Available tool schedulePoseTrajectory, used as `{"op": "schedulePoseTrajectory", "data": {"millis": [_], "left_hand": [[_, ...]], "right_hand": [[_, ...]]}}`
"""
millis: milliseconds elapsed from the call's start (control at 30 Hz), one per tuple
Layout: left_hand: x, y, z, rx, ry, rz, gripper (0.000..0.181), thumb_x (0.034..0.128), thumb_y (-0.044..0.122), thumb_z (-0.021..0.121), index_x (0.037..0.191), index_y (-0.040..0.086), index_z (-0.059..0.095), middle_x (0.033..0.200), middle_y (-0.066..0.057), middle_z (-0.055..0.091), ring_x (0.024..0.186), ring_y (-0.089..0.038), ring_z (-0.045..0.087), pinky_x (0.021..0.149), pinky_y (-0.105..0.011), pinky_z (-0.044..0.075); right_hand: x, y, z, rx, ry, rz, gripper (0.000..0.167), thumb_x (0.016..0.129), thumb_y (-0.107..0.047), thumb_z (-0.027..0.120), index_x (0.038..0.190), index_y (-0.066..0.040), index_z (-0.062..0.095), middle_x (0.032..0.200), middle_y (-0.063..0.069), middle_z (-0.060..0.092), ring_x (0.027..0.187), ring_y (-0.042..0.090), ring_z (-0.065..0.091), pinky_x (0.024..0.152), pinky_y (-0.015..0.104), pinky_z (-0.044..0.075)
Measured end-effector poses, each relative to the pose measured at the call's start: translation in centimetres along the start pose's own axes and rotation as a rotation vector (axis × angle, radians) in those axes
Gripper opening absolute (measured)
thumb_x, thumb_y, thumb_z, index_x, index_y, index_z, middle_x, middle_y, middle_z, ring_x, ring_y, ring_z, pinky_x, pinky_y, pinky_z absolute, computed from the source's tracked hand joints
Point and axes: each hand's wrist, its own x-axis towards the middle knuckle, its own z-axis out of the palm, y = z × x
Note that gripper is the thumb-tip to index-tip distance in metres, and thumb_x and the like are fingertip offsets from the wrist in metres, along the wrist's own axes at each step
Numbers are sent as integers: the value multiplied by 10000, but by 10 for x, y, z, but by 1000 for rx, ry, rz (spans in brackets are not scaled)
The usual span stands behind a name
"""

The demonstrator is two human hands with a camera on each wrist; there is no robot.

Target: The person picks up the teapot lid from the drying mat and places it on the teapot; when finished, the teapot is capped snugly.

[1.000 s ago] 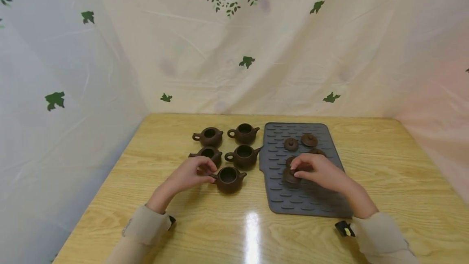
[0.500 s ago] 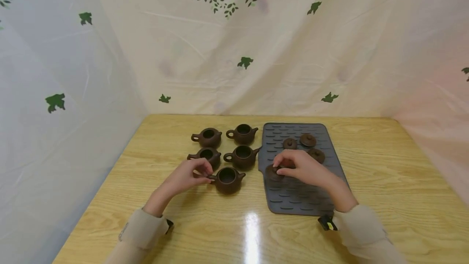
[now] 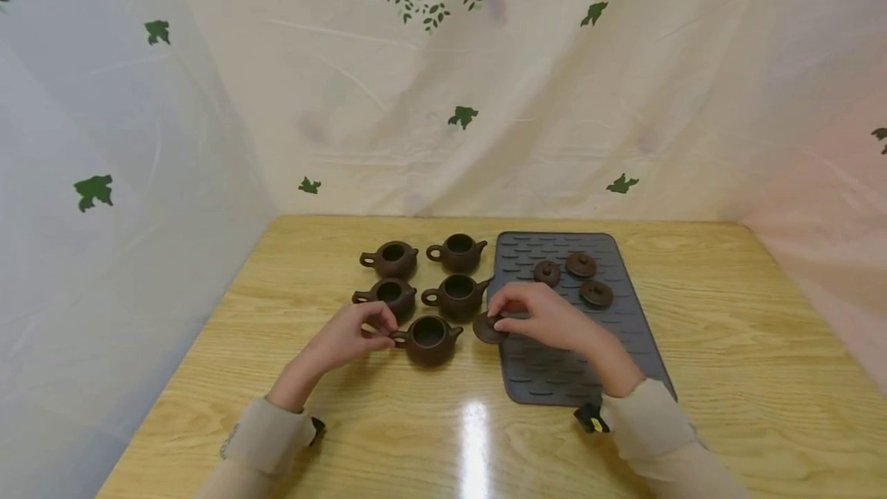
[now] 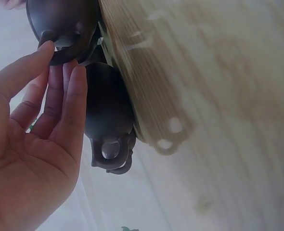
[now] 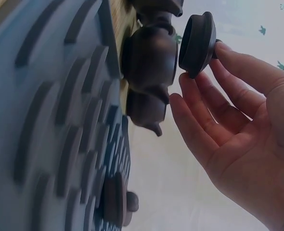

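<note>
My left hand (image 3: 349,337) pinches the handle of a small dark brown teapot (image 3: 430,345), which stands lidless at the front of a group. In the left wrist view, thumb and fingertips meet at that handle (image 4: 67,54). Off to the right, my right hand (image 3: 550,318) holds a round brown teapot lid (image 3: 487,329) by its knob. This lid is in the air at the mat's left edge, just right of the teapot's spout. The right wrist view shows the lid (image 5: 197,45) with its underside facing the teapots and thumb and fingers at the knob.
Several more open teapots (image 3: 457,295) stand behind the front one, handles to the left. A dark grey ridged mat (image 3: 568,376) lies on the wooden table (image 3: 346,437), bearing lids such as this flat one (image 3: 597,294). My right hand hides part of the mat. A patterned cloth hangs behind.
My right hand has lifted the lid and carried it left across the mat toward the front teapot. My left hand stays at the teapot's handle.
</note>
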Motion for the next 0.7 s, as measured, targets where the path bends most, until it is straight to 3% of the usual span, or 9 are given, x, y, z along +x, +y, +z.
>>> {"op": "schedulePoseTrajectory", "data": {"millis": [700], "left_hand": [[0, 2, -2, -14, -9, -29, 118, 876, 52, 745, 938, 103, 658, 962, -43, 690, 911, -148, 666, 748, -235, 567]], "right_hand": [[25, -23, 18, 28, -38, -8, 143, 942, -178, 688, 1081, -150, 673, 1135, 32, 678, 1072, 169, 679, 904, 291, 560]]}}
